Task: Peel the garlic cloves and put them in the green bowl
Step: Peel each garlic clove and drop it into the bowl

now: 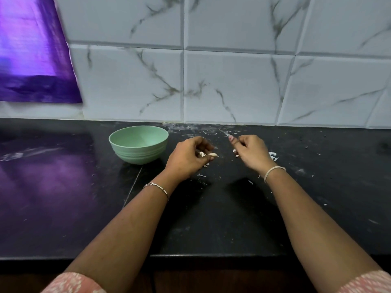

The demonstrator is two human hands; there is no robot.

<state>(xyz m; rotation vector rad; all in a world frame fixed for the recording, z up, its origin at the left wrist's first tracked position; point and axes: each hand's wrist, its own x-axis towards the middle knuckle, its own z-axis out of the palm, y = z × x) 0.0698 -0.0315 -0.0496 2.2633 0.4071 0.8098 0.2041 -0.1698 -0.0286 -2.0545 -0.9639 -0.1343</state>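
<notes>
The left hand (190, 155) hovered over the dark surface (211, 218) just right of the green bowl (139, 155), its fingers curled round a garlic clove (212, 155). The clove poked out between thumb and fingertips, with a thin pale stem pointing right. More pale bits showed inside the same palm, but what they were could not be told.

The right hand (251, 153) was a little apart to the right, at about the same distance from the wall. Its thumb stuck up and its other fingers were curled in. Small white bits showed at the fingertips; whether they were pinched or lay on the surface behind could not be told.

The bowl stood upright on the surface, toward the far edge, left of both hands and touching neither. Scraps of garlic skin (273, 156) lay scattered just right of the right hand, with smaller flakes around and beneath both hands.

A thin bracelet (156, 187) circled the left wrist and a pale band (273, 172) the right. Marbled white tiles (232, 81) backed the surface, and a purple sheet (36, 49) hung at the far left.
</notes>
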